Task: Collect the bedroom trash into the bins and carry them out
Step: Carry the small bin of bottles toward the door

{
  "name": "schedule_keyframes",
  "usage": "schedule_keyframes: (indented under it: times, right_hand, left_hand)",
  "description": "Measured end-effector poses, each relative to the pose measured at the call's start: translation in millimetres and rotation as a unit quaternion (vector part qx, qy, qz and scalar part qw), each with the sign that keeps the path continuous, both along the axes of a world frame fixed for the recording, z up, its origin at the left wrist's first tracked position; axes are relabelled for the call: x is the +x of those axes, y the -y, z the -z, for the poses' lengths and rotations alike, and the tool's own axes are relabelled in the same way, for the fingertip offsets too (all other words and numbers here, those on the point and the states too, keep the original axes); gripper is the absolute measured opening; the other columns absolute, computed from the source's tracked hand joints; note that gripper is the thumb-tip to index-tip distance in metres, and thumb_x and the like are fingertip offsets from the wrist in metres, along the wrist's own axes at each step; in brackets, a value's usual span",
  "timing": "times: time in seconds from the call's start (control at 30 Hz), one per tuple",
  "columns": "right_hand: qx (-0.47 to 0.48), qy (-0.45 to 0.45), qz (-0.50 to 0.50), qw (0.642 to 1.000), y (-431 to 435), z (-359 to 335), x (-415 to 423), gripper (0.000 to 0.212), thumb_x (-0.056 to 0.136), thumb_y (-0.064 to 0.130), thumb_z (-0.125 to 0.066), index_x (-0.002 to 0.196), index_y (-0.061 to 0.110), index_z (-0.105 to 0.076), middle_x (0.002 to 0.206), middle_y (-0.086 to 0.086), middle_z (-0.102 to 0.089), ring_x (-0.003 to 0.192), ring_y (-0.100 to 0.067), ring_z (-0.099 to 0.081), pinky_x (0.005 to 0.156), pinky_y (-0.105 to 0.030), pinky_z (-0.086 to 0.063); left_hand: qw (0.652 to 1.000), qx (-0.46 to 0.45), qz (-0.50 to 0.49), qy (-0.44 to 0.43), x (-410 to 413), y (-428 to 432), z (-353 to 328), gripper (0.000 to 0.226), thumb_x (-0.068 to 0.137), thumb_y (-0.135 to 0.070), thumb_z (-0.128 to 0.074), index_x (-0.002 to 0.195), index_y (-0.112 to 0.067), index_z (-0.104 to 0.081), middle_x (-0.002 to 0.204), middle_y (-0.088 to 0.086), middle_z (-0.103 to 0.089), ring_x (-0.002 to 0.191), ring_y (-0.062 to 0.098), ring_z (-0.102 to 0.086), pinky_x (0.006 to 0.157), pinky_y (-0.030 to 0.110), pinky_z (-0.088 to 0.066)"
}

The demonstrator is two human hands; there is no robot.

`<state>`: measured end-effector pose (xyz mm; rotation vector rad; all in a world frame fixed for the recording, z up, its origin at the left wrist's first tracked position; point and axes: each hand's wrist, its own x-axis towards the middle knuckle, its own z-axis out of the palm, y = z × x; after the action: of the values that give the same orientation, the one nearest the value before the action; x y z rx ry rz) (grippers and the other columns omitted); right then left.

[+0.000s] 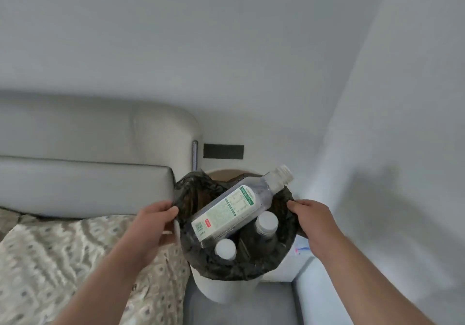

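Grips (156, 217) (310, 220) pinch bin liner (226, 269) edges, seemingly.

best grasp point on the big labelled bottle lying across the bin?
Judging by its pose, the neck end: the labelled bottle lies tilted across the bin liner, capless neck poking past the far right rim. Come from the far right with fingers around the exposed shoulder.

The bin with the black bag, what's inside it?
Inside the white round bin lined with a black plastic bag: a clear labelled plastic bottle lying tilted on top, and two upright bottles with white caps. Anything underneath is hidden.
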<state>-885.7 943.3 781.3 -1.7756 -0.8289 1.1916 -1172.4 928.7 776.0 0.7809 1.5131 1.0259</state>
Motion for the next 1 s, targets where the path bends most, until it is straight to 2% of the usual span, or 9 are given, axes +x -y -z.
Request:
schedule_keyframes:
  times: [0.07, 0.17, 0.3, 0.4, 0.47, 0.6, 0.73, 0.93, 1.0]
  right_hand:
    - [0.005, -0.011, 0.062, 0.998, 25, 0, 5, 0.011, 0.089, 0.012, -0.062, 0.082, 0.009, -0.070, 0.085, -0.012, -0.071, 0.074, -0.025, -0.066, 0.069, -0.033, -0.055]
    - [0.015, -0.025, 0.139, 0.990, 69, -2, 16, 0.009, 0.088, 0.011, -0.063, 0.085, 0.006, -0.070, 0.088, -0.016, -0.073, 0.077, -0.028, -0.069, 0.072, -0.036, -0.058]
    - [0.029, -0.045, 0.231, 0.971, 145, -12, 35, 0.008, 0.089, 0.010, -0.063, 0.088, 0.005, -0.070, 0.088, -0.014, -0.073, 0.080, -0.027, -0.069, 0.072, -0.035, -0.059]
    - [0.045, -0.044, 0.300, 0.952, 214, -20, 57, 0.008, 0.090, 0.011, -0.063, 0.086, 0.007, -0.069, 0.083, -0.010, -0.073, 0.074, -0.021, -0.069, 0.063, -0.030, -0.057]
    - [0.053, -0.035, 0.350, 0.935, 265, -22, 74, 0.009, 0.089, 0.011, -0.063, 0.085, 0.006, -0.069, 0.079, -0.009, -0.072, 0.071, -0.020, -0.068, 0.059, -0.028, -0.054]
    - [0.060, -0.033, 0.448, 0.892, 378, -23, 106, 0.012, 0.089, 0.011, -0.064, 0.079, 0.007, -0.069, 0.079, -0.012, -0.071, 0.070, -0.022, -0.066, 0.069, -0.033, -0.056]
    - [0.061, -0.030, 0.517, 0.854, 510, -16, 127, 0.014, 0.090, 0.011, -0.061, 0.080, 0.005, -0.070, 0.082, -0.015, -0.073, 0.071, -0.023, -0.066, 0.078, -0.040, -0.058]
    - [0.060, -0.013, 0.612, 0.788, 698, -11, 142, 0.019, 0.090, 0.010, -0.060, 0.075, 0.006, -0.071, 0.081, -0.014, -0.075, 0.071, -0.021, -0.068, 0.077, -0.040, -0.059]
    - [0.058, -0.013, 0.652, 0.756, 757, -10, 146, 0.017, 0.090, 0.010, -0.061, 0.078, 0.006, -0.072, 0.078, -0.012, -0.075, 0.068, -0.019, -0.068, 0.071, -0.036, -0.058]
  left_hand:
    - [0.998, 0.002, 0.059, -0.003, 2, -6, -4, 0.021, 0.095, -0.006, -0.047, 0.092, -0.010, -0.066, 0.083, 0.015, -0.059, 0.065, 0.021, -0.053, 0.054, 0.030, -0.052]
    - [0.992, 0.011, 0.128, 0.000, 14, -5, -9, 0.020, 0.095, -0.007, -0.048, 0.096, -0.011, -0.067, 0.082, 0.013, -0.060, 0.065, 0.020, -0.052, 0.057, 0.031, -0.050]
    - [0.976, 0.023, 0.217, 0.001, 50, 15, -20, 0.020, 0.095, -0.007, -0.046, 0.094, -0.012, -0.066, 0.076, 0.010, -0.063, 0.063, 0.020, -0.055, 0.044, 0.026, -0.049]
    - [0.952, 0.033, 0.303, 0.002, 95, 41, -29, 0.021, 0.096, -0.008, -0.045, 0.096, -0.010, -0.065, 0.078, 0.013, -0.066, 0.068, 0.023, -0.059, 0.055, 0.032, -0.050]
    - [0.935, 0.042, 0.352, 0.007, 131, 67, -33, 0.023, 0.096, -0.006, -0.044, 0.093, -0.010, -0.066, 0.070, 0.009, -0.069, 0.065, 0.022, -0.058, 0.056, 0.032, -0.048]
    - [0.891, 0.052, 0.450, 0.020, 204, 140, -35, 0.025, 0.095, -0.005, -0.044, 0.091, -0.009, -0.068, 0.062, 0.004, -0.071, 0.066, 0.024, -0.058, 0.062, 0.035, -0.050]
    - [0.843, 0.049, 0.535, 0.018, 273, 237, -30, 0.023, 0.095, -0.005, -0.044, 0.094, -0.007, -0.067, 0.078, 0.014, -0.067, 0.068, 0.025, -0.057, 0.059, 0.034, -0.051]
    - [0.766, 0.024, 0.641, 0.034, 363, 395, -12, 0.021, 0.095, -0.003, -0.045, 0.097, -0.003, -0.066, 0.081, 0.016, -0.067, 0.069, 0.026, -0.056, 0.062, 0.036, -0.049]
    - [0.740, 0.012, 0.672, 0.039, 390, 449, -9, 0.021, 0.094, -0.003, -0.045, 0.096, -0.002, -0.066, 0.077, 0.014, -0.067, 0.068, 0.026, -0.056, 0.062, 0.036, -0.050]
